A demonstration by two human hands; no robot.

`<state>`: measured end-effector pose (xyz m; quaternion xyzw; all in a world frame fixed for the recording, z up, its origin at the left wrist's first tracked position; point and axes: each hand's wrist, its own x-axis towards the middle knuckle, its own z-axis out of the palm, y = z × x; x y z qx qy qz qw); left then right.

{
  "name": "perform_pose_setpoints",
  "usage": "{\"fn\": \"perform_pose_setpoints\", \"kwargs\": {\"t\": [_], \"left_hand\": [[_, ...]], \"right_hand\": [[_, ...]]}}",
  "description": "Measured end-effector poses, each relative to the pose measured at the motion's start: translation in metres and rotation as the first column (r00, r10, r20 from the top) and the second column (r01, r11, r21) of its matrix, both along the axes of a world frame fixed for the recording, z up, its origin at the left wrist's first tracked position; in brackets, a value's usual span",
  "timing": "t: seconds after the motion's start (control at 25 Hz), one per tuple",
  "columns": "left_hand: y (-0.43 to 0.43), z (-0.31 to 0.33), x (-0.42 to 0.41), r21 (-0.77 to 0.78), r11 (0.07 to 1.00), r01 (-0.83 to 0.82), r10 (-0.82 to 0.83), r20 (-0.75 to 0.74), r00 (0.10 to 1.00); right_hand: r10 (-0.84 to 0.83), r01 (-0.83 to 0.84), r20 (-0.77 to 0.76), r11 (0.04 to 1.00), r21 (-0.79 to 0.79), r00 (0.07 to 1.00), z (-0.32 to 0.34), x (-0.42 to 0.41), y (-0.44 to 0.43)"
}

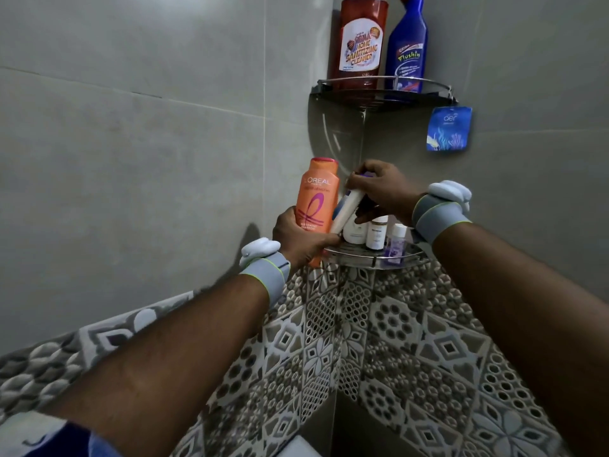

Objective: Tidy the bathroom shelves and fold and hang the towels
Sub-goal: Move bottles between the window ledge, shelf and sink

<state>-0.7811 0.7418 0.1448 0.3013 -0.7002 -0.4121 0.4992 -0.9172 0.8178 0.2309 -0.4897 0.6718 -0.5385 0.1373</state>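
1. Shelves: two wire corner shelves in the tiled corner. Upper shelf (441,90) carries a red cleaner (359,44) and a blue bottle (407,51), both upright and side by side. A blue sachet (448,128) hangs at its right end.
2. Lower shelf (362,257) carries three small bottles (377,232), upright and close together. Both hands work here.
3. Left hand (296,239): fingers curled round the lower part of an orange shampoo (316,199). It is held upright just left of the lower shelf, its base below rim level. Cannot tell whether it touches the rim.
4. Right hand (382,192): grasping the upper end of a white tube (346,209). The tube is tilted, its lower end between the shampoo and the small bottles. A purple cap shows under the fingers.
5. Handling, shampoo (judged): rigid smooth plastic, full-size, likely the heaviest item on this shelf and slick if wet. A low wrap round the body, as now, suits it. It should go to the back.
6. Handling, tube (judged): light and squeezable. Best held near the cap so the body is not pressed.
7. Handling, small bottles (judged): light, narrow-based, easily tipped by a passing knuckle or the tube's end.
8. Step (judged): rearranging the lower shelf. No towels are in view.
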Motion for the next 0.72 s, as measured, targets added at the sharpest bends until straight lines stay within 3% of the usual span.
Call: {"fn": "perform_pose_setpoints", "kwargs": {"t": [0.12, 0.24, 0.4, 0.56, 0.64, 0.72], "left_hand": [[-0.031, -0.003, -0.003, 0.024, 0.996, 0.086, -0.085, -0.033, 0.996], [-0.048, -0.003, -0.01, 0.031, 0.992, 0.124, -0.123, -0.027, 0.992], [-0.07, 0.01, -0.021, -0.056, 0.994, 0.096, -0.097, -0.021, 0.995], [-0.096, 0.028, -0.023, -0.155, 0.986, 0.063, -0.066, -0.013, 0.998], [-0.111, 0.032, -0.021, -0.275, 0.961, -0.005, 0.025, 0.07, 0.997], [-0.125, 0.035, -0.018, -0.348, 0.937, 0.032, 0.037, 0.191, 0.981]], "right_hand": [[0.131, -0.138, 0.097, 0.988, 0.073, 0.987, 0.002, -0.002, -0.013], [0.169, -0.173, 0.054, 0.981, 0.083, 0.984, 0.005, -0.01, -0.02], [-0.062, 0.063, -0.077, 0.998, 0.013, 0.995, 0.01, -0.026, -0.031], [-0.289, 0.295, -0.154, 0.955, 0.017, 0.945, -0.001, -0.057, -0.044], [-0.353, 0.366, -0.186, 0.93, 0.034, 0.917, -0.01, -0.073, -0.057], [-0.362, 0.375, -0.184, 0.926, 0.041, 0.914, -0.016, -0.084, -0.074]]}}
